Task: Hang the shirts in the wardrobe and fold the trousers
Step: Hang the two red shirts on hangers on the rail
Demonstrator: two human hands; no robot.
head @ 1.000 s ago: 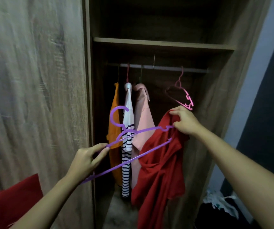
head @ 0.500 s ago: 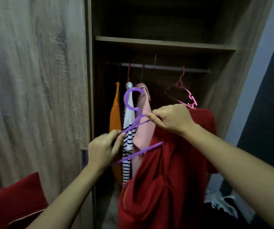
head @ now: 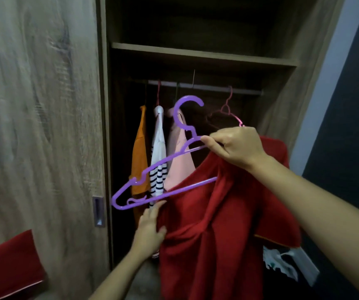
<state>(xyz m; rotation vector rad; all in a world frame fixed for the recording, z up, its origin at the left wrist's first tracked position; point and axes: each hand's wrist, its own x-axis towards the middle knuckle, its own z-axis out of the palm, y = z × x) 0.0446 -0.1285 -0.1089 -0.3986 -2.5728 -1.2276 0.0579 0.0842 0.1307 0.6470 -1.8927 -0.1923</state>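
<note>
- Hanger-threading step, I'd guess: the red shirt (head: 217, 234) is only half on the purple hanger (head: 152, 169). It isn't on the rail yet, and I can't spot any trousers.
- Far left, the wardrobe door (head: 44, 126) stands beside the open bay, with some red cloth (head: 7, 267) low in the corner. Can't tell what that is.
- The left hand (head: 150, 228) is down low, fingers stretched nearly straight against the red shirt's left edge, not wrapped round anything.
- The purple hanger's left arm sticks out bare, while its right arm disappears into the fabric.
- Inside the wardrobe (head: 282, 105), under the shelf (head: 195, 55), the rail (head: 206, 86) holds an orange shirt (head: 139, 152), a striped shirt (head: 159, 161) and a pink shirt (head: 179, 161) packed side by side. Then there's a gap, then an empty pink hanger (head: 228, 109) further right.
- The right hand (head: 237, 146) is up near the purple hanger's neck, fingers pinched on it, with the red shirt draped below the wrist.
- Next move is probably to tug the collar over that bare left arm, then lift the hook onto the rail in the gap. The shirt looks bunched, so it'll likely need straightening first.
</note>
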